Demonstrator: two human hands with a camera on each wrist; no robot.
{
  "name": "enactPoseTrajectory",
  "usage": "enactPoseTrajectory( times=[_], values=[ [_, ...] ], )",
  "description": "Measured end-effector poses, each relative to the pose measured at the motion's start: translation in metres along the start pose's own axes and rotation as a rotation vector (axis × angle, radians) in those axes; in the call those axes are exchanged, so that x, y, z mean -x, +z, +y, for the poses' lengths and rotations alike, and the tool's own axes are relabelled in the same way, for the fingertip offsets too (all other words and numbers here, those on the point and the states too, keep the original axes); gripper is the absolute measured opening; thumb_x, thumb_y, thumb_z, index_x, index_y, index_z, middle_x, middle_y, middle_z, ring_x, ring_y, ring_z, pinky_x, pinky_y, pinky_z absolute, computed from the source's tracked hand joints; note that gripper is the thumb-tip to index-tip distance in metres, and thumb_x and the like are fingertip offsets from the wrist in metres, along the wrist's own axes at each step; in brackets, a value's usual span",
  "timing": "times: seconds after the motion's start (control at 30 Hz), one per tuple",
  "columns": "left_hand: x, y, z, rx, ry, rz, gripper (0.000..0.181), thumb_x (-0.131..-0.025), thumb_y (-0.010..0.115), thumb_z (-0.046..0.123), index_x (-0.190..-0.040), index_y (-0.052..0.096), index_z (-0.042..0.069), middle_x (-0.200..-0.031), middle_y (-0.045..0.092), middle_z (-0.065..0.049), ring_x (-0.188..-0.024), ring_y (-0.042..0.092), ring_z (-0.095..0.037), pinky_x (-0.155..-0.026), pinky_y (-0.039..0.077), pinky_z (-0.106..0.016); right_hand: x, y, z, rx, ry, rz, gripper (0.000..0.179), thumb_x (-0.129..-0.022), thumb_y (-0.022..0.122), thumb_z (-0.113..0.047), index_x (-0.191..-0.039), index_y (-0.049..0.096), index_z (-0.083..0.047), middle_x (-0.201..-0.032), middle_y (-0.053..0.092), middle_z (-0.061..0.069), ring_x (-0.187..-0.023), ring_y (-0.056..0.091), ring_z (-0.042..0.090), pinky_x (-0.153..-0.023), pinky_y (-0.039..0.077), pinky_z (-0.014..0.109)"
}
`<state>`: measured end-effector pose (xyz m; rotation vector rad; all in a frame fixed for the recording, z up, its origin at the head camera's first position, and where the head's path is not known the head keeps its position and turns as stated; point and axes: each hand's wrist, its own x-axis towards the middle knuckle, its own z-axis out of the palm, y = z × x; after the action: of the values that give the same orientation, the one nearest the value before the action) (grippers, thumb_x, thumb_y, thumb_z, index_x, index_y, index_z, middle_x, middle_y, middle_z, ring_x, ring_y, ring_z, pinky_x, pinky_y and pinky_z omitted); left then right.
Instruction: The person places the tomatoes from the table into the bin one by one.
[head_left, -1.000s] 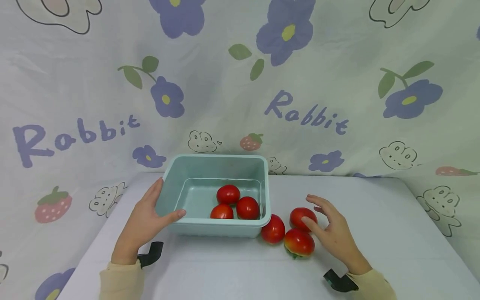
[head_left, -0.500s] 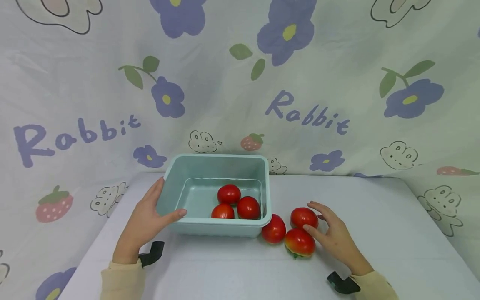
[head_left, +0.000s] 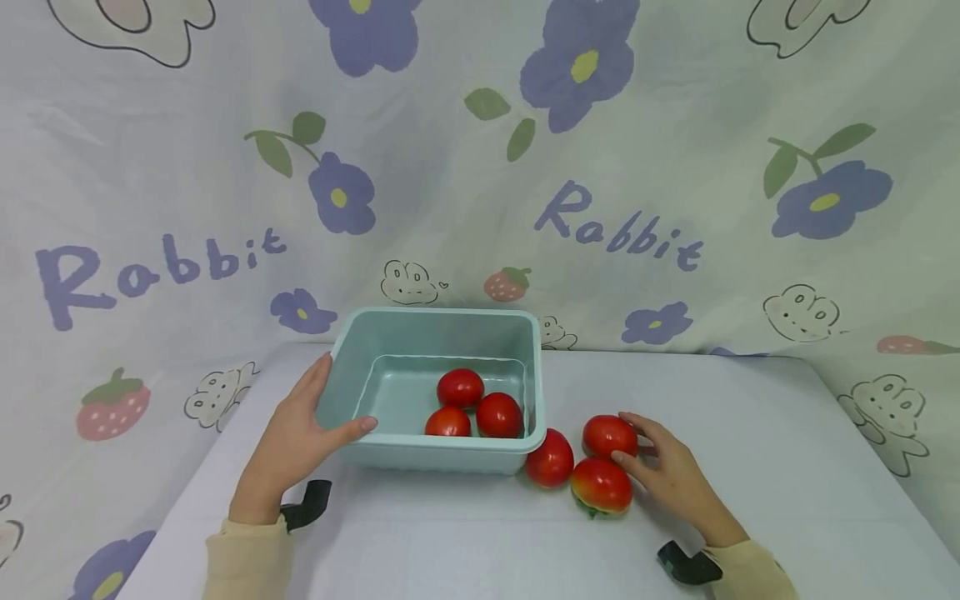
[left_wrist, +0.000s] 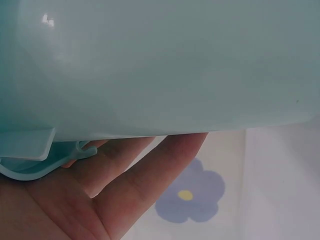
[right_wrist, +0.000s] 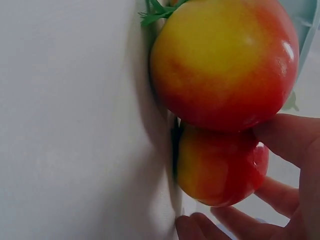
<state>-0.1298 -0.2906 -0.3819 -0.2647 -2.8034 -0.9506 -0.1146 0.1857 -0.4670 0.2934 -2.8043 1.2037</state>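
Note:
A pale green plastic bin [head_left: 438, 457] stands on the table with several tomatoes inside. My left hand [head_left: 296, 442] holds its left end, thumb over the front rim and fingers along the side wall. In the left wrist view, fingers [left_wrist: 150, 177] lie against the bin's wall [left_wrist: 165, 65]; the thumb is hidden. Right of the bin, my right hand [head_left: 671, 475] has thumb and fingers around the right side of a red tomato [head_left: 609, 436], still down on the table. A tomato with a yellow-green base [head_left: 602, 486] lies just in front, close under the thumb.
Another tomato [head_left: 550, 458] lies against the bin's right front corner. Inside the bin, tomatoes [head_left: 461, 388] crowd the right half. A patterned cloth [head_left: 450, 183] hangs right behind the white table [head_left: 465, 542].
My right hand has drawn its fingers in around the far tomato, from hovering beside it. The left hand keeps its place on the bin. The whole view has shifted slightly.

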Motion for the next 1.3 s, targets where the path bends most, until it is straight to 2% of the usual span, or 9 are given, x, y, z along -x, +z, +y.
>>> enactPoseTrajectory(
  times=[0.17,0.33,0.67,0.97,1.3],
  values=[
    [-0.001,0.000,0.000,-0.001,-0.003,0.002,0.107,-0.074,0.071,0.052,-0.149,0.010,0.009,-0.153,0.015,-0.012,-0.137,0.019,-0.035,-0.100,0.026,-0.064,-0.002,0.000,0.001,-0.004,0.038,-0.019,0.065,-0.081,0.069,-0.041,-0.134,0.046,-0.011,-0.126,0.054,0.011,-0.107,0.056,0.028,-0.082,0.053,0.041],
    [-0.002,0.001,0.000,-0.007,-0.002,-0.006,0.107,-0.074,0.071,0.054,-0.149,0.010,0.008,-0.154,0.014,-0.011,-0.138,0.018,-0.035,-0.100,0.025,-0.064,-0.002,0.001,0.002,-0.003,0.055,-0.006,0.064,-0.081,0.071,-0.037,-0.134,0.046,-0.013,-0.125,0.055,0.009,-0.106,0.057,0.026,-0.081,0.053,0.038],
    [-0.002,0.000,-0.002,-0.017,0.007,0.000,0.107,-0.073,0.071,0.054,-0.149,0.010,0.009,-0.154,0.014,-0.010,-0.138,0.019,-0.035,-0.100,0.026,-0.063,-0.002,0.000,0.000,-0.014,0.023,0.079,0.064,-0.081,0.070,-0.039,-0.134,0.046,-0.014,-0.125,0.055,0.007,-0.107,0.055,0.025,-0.079,0.054,0.037],
    [-0.001,0.001,-0.002,-0.002,-0.009,0.002,0.108,-0.073,0.071,0.054,-0.149,0.011,0.009,-0.154,0.014,-0.010,-0.137,0.019,-0.035,-0.099,0.026,-0.064,-0.005,-0.006,-0.012,-0.042,-0.027,0.120,0.062,-0.082,0.069,-0.038,-0.135,0.045,-0.015,-0.129,0.051,0.004,-0.110,0.051,0.023,-0.080,0.053,0.041],
    [0.000,0.001,-0.002,0.004,-0.009,0.015,0.108,-0.072,0.072,0.054,-0.149,0.011,0.010,-0.154,0.015,-0.009,-0.137,0.020,-0.035,-0.099,0.027,-0.064,-0.007,-0.008,-0.024,-0.072,-0.084,0.181,0.060,-0.082,0.071,-0.033,-0.134,0.046,-0.016,-0.127,0.053,0.003,-0.110,0.053,0.021,-0.079,0.053,0.040]
  ],
)
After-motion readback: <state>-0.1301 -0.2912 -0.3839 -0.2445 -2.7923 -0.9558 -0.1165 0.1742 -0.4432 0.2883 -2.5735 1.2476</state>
